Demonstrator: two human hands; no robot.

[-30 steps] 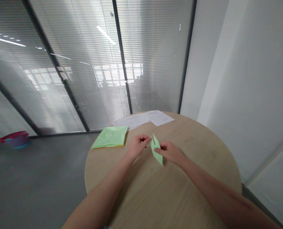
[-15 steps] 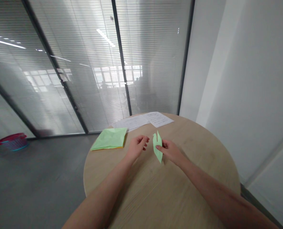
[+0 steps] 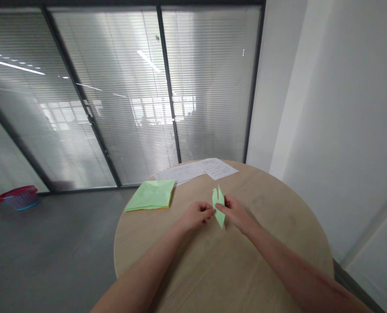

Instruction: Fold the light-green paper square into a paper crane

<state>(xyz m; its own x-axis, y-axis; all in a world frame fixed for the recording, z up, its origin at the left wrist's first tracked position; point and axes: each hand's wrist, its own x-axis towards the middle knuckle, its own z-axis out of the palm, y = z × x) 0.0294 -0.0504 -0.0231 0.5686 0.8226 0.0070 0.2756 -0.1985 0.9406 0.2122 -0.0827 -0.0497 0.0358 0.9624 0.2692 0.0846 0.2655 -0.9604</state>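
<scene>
A small folded light-green paper piece (image 3: pixel 218 206) stands upright above the round wooden table (image 3: pixel 271 243), its two narrow points up. My right hand (image 3: pixel 236 214) pinches its middle from the right. My left hand (image 3: pixel 196 216) pinches its lower left edge, with fingertips meeting the paper. Both hands hover just over the tabletop near its centre.
A stack of green paper sheets (image 3: pixel 151 195) lies at the table's far left edge. White printed sheets (image 3: pixel 198 169) lie at the far edge. Glass partitions with blinds stand behind. A red and blue basket (image 3: pixel 18 198) sits on the grey floor at left. A white wall rises at right.
My left hand, apart from the paper half a second ago, has come back and taken hold of its lower left edge. The paper has turned more upright.
</scene>
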